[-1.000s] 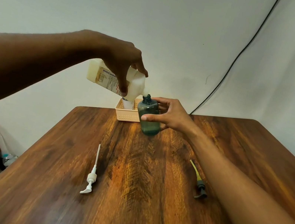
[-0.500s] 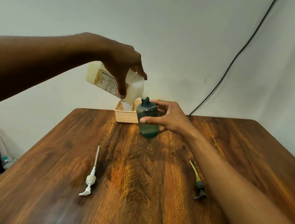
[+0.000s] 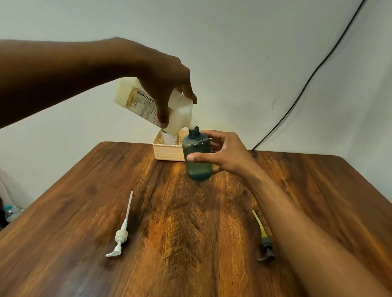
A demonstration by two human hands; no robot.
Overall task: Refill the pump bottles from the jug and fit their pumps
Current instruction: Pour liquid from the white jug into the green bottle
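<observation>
The left hand (image 3: 166,84) wraps its fingers around the tilted jug (image 3: 145,106), spout touching the neck of the upright green bottle (image 3: 197,156) that the right hand (image 3: 224,155) pinches just above the tabletop (image 3: 196,265), beside the basket (image 3: 169,153).

Both forearms bare, no sleeves, rings or watch on left hand (image 3: 164,83) or right hand (image 3: 222,155).

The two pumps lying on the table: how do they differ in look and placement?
The white pump lies toward the table's left, in the open; the dark pump lies toward the right, beside the right forearm. The white pump's dip tube is white and straight; the dark pump's is yellowish and bent. Both lie flat, unfitted, nozzle ends nearer the camera, untouched.
</observation>
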